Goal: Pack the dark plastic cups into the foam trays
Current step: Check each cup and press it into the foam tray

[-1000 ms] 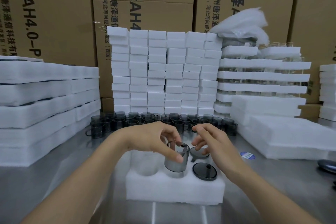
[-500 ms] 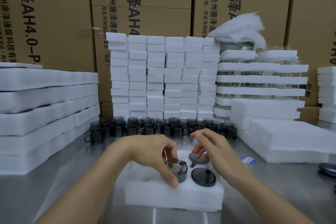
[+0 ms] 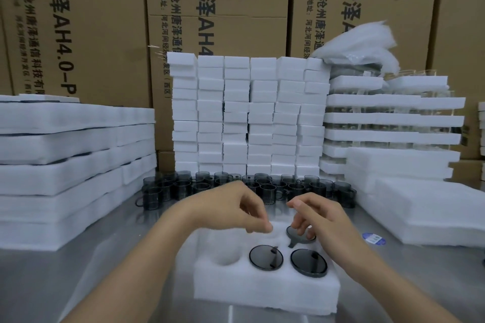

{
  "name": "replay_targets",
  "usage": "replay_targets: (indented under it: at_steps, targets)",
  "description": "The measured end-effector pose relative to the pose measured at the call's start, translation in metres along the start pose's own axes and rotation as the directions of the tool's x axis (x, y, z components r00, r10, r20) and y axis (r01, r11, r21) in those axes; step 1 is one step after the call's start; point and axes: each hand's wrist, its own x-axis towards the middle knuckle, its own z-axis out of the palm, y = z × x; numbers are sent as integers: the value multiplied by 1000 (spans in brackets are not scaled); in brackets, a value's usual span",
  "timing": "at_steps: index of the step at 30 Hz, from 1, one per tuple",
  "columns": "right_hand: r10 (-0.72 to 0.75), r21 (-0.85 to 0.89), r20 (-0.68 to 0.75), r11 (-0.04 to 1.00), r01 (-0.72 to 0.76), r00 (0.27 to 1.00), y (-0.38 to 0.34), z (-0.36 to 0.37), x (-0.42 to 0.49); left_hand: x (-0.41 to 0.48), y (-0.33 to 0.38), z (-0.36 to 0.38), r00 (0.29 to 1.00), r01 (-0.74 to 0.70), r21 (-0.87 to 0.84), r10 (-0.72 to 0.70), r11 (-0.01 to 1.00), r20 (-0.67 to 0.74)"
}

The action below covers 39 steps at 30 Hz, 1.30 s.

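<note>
A white foam tray (image 3: 262,294) lies on the steel table in front of me. Two dark cups sit in its front holes, one in the middle (image 3: 265,257) and one on the right (image 3: 309,266). A third cup (image 3: 301,236) sits in the back right hole, partly under my right hand (image 3: 325,220), whose fingers hang down over its rim. My left hand (image 3: 236,207) hovers above the tray's back middle with loosely curled fingers and holds nothing. The front left hole (image 3: 225,257) is bare. Several loose dark cups (image 3: 210,186) stand in rows behind the tray.
Stacked foam trays (image 3: 65,152) stand at the left. A wall of small foam blocks (image 3: 249,113) rises behind the cups. More foam stacks (image 3: 393,126) and flat foam sheets (image 3: 433,207) fill the right. Cardboard boxes (image 3: 78,21) line the back. A blue sticker (image 3: 374,238) lies on the table.
My left hand pushed the cup it held down into the front middle hole, let go and lifted away. My right hand stayed over the back right cup.
</note>
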Motion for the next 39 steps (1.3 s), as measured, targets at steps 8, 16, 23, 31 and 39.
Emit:
replay_targets:
  at_steps: [8, 16, 23, 31, 39]
  targets:
    - [-11, 10, 7, 1000, 11, 1000, 2, 0, 2, 4, -130, -7, 642, 402, 268, -61, 875, -764]
    - [-34, -6, 15, 999, 34, 999, 10, -1, 3, -12, -196, -3, 561, 738, 159, -464, 656, -686]
    - [-37, -5, 8, 999, 37, 999, 9, -1, 4, -15, -195, -5, 531, 774, 165, -484, 611, -696]
    - [-24, -5, -8, 1000, 24, 1000, 9, 0, 1, -20, -186, -5, 433, 798, 169, -354, 579, -829]
    - [-48, -59, -22, 997, 47, 999, 2, 2, -3, 2, -89, -10, 482, 299, 39, -116, 953, -868]
